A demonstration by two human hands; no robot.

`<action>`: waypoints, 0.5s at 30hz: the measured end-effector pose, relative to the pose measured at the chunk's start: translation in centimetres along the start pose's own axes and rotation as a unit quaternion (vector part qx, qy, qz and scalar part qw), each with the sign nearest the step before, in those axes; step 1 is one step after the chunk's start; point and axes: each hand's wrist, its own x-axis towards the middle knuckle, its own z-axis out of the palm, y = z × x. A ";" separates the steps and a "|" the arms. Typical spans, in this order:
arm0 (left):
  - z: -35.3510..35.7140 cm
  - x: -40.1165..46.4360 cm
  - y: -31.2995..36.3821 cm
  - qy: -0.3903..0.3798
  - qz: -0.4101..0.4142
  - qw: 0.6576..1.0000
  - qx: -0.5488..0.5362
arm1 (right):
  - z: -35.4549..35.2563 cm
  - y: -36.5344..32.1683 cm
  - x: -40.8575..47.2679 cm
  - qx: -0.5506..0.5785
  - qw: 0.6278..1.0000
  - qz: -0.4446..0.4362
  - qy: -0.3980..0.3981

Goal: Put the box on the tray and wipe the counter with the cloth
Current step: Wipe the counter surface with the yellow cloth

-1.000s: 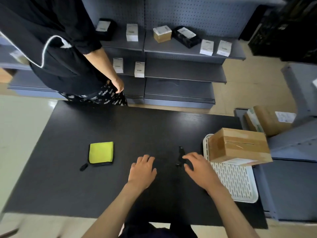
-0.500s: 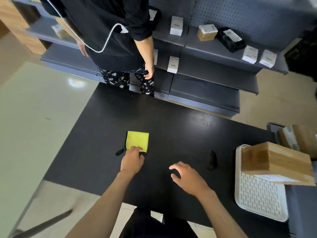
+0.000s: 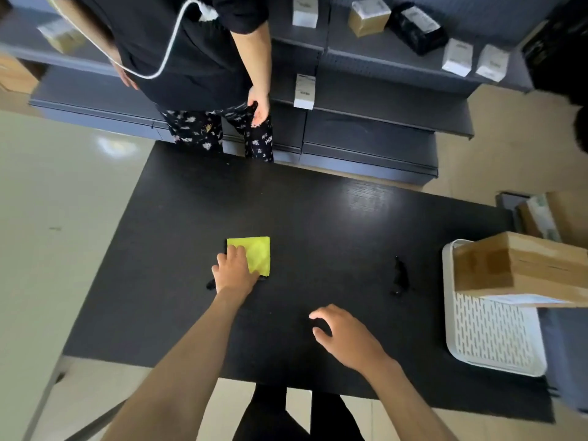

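A folded yellow cloth lies on the black counter, left of centre. My left hand rests on the cloth's near-left part, fingers spread over it. My right hand hovers over the counter's front, fingers apart and holding nothing. A taped cardboard box sits on the far end of the white slotted tray at the counter's right edge.
A small black object lies on the counter between the cloth and the tray. A person in dark clothes stands at the counter's far side. Grey shelves with small boxes stand behind. More cardboard boxes sit at the right.
My left hand moved left from the counter's middle onto the yellow cloth. My right hand drew back from the black object toward the front edge. The view swung left.
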 end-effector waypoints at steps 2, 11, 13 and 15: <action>0.5 0.5 -0.3 0.001 0.005 1.000 -0.019 | 0.6 0.5 -0.2 0.012 1.000 0.015 0.000; 1.0 -3.3 2.1 0.031 0.123 0.991 -0.050 | -0.3 0.2 -1.0 0.092 0.990 0.034 0.103; 1.3 -4.6 4.3 0.033 0.181 0.981 -0.053 | -1.0 0.4 -1.1 0.116 0.982 0.034 0.149; 1.7 -5.5 6.9 0.024 0.244 0.968 -0.059 | -1.8 0.9 -1.2 0.118 0.975 0.023 0.189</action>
